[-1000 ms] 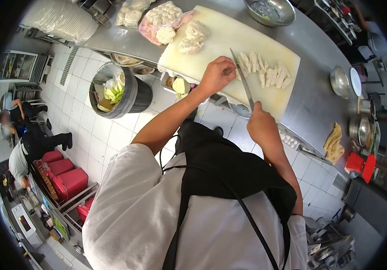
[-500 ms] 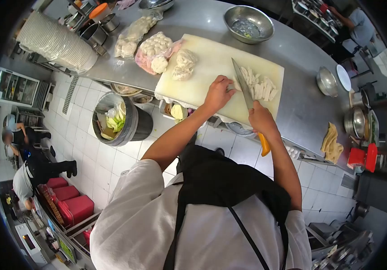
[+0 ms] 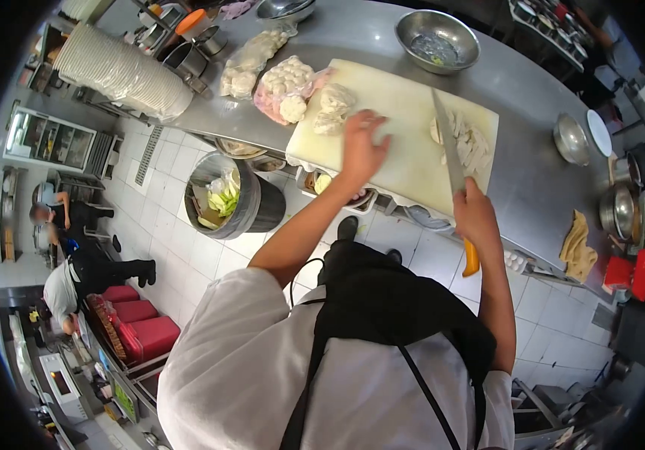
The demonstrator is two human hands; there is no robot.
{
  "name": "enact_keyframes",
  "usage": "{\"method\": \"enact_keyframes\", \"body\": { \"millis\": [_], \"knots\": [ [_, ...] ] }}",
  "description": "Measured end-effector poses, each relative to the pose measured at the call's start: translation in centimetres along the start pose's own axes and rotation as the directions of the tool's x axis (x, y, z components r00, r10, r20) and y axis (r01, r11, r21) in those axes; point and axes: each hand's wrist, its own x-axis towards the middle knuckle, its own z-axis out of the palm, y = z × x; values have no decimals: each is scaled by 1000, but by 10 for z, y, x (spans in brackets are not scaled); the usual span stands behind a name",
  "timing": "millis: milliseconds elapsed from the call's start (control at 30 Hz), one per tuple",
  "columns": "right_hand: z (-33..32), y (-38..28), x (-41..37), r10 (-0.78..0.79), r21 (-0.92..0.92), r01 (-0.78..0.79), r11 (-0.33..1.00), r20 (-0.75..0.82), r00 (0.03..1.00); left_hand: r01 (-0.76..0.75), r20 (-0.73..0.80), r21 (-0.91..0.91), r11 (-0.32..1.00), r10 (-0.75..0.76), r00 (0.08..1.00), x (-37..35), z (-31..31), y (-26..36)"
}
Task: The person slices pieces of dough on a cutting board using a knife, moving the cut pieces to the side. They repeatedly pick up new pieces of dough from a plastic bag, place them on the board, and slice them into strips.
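My right hand (image 3: 478,217) is wrapped round the orange handle of a long kitchen knife (image 3: 448,146). Its blade points away from me across the cutting board (image 3: 405,176), right beside a heap of cut pale strips (image 3: 474,145). My left hand (image 3: 365,146) is over the board's left half, fingers apart and nothing in them. Just past its fingertips lie uncut whitish lumps (image 3: 332,109) of food. Left of the board, a plastic bag (image 3: 283,88) holds more pale, rounded pieces, with another filled bag (image 3: 251,64) behind it.
A steel bowl (image 3: 438,46) stands beyond the board, a smaller one (image 3: 571,139) to the right. A folded tan cloth (image 3: 579,247) lies near the counter's right end. Below the counter, a lined bin (image 3: 217,196) holds green scraps. Two people (image 3: 75,281) are at the far left.
My left hand has left the strips and moved left toward the uncut lumps, its fingers opening. The knife has shifted right against the strips, still in my right hand. The whole view has shifted.
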Motion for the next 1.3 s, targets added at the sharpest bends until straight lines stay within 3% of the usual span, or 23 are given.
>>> {"method": "enact_keyframes", "body": {
  "millis": [33, 100, 200, 333, 467, 567, 667, 767, 867, 1033, 1200, 1300],
  "knots": [
    [4, 7, -9, -64, -16, 64, 998, -11, 998, 16, -58, 112, 994, -9, 998, -2, -21, -8],
    [-5, -15, -33, 57, 72, -70, 995, 163, 985, 105, -117, 266, 958, -76, 990, -2, -55, -16],
    [-6, -25, -47, 129, 153, -185, 971, 318, 939, 111, -14, 172, 979, -110, 994, -8, -63, -70],
    [2, -9, -54, 149, 239, -248, 939, 367, 918, 145, 86, 125, 982, -156, 984, -11, -75, -47],
    [3, 18, -60, 220, 295, -378, 877, 453, 864, 83, 103, 57, 995, -88, 991, -33, -52, -36],
    [-1, 26, -66, 263, 296, -425, 855, 459, 849, 40, 39, 123, 992, -45, 998, -27, -42, -20],
    [-4, 33, -73, 271, 322, -444, 837, 462, 845, 89, 44, 56, 994, -92, 995, -21, -31, -27],
    [-3, 39, -78, 258, 347, -447, 825, 472, 843, 14, 233, -80, 997, 5, 973, -19, -25, -25],
    [-2, 45, -82, 250, 370, -442, 817, 464, 850, -42, 318, -150, 988, 88, 944, -27, -14, 0],
    [-2, 50, -92, 258, 447, -465, 764, 449, 855, 214, 351, -119, 970, -160, 922, -36, 0, 40],
    [-4, 61, -100, 261, 514, -503, 695, 472, 842, 159, 375, -123, 980, -103, 921, -1, -8, 20],
    [1, 69, -103, 195, 578, -464, 672, 466, 863, 46, 488, -131, 990, 24, 872, 12, -5, 23]
  ]
}}
